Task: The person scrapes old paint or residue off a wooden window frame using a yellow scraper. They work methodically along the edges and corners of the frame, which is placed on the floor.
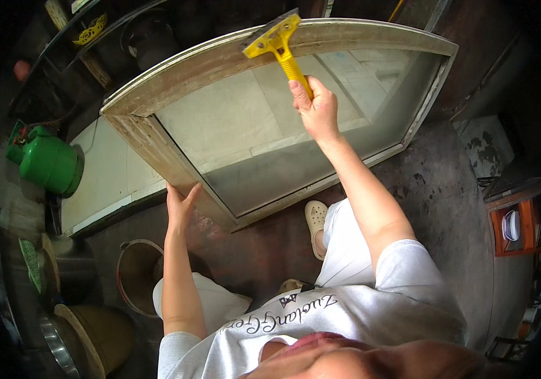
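Observation:
In the head view, my right hand (319,106) is closed around the handle of a yellow scraper (283,45) with a wide head. The scraper head overlaps the upper rail of a framed glass pane (251,109); whether its blade touches the rail, I cannot tell. Brown and whitish stains mark the pane's pale frame (157,156). Low on its left side rail, my left hand (181,203) grips the edge, thumb in front and the other fingers mostly hidden behind. The pane stands tilted in front of a light tiled counter (114,161).
A green gas cylinder (50,158) sits at the counter's left end. Below it are a bucket (140,275) near my left knee and several large pots (95,336). A wooden stool-like piece (526,227) is at the far right. My foot in a beige clog (316,220) rests under the pane.

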A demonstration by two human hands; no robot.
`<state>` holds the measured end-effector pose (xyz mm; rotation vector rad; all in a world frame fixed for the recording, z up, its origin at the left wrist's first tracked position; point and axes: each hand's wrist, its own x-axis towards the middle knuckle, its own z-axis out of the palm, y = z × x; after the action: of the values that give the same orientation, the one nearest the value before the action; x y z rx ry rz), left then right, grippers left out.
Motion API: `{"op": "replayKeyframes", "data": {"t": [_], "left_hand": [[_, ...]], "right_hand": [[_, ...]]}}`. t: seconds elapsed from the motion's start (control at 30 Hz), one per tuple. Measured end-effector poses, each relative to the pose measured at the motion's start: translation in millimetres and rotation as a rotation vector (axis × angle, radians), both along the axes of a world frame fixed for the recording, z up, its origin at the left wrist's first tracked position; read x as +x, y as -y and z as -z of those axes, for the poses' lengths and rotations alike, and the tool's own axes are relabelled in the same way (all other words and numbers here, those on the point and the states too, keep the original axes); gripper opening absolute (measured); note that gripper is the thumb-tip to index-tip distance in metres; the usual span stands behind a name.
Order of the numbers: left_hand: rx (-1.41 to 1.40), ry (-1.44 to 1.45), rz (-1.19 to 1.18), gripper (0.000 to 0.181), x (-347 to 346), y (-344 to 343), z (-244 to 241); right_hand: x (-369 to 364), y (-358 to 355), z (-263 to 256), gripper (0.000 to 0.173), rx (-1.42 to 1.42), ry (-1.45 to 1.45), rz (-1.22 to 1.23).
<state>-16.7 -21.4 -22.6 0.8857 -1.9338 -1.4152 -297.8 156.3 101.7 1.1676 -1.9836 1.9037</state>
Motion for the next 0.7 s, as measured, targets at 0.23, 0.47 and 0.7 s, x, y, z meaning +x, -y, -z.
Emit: {"op": "replayKeyframes", "data": {"t": [0.23,0.47,0.7], "left_hand": [[-0.017,0.004,-0.033,0.07,1,-2,-1],[0.015,0.014,0.009,0.076,7,6,7],[-0.051,0.099,0.018,0.089,10,9,14]], "right_hand": [[59,1,11,0.029,0.169,-0.221,-0.239],[101,14,19,0.029,0.206,-0.214,-0.454],[121,41,34,0.032,0.202,-0.246,-0.427]]}}
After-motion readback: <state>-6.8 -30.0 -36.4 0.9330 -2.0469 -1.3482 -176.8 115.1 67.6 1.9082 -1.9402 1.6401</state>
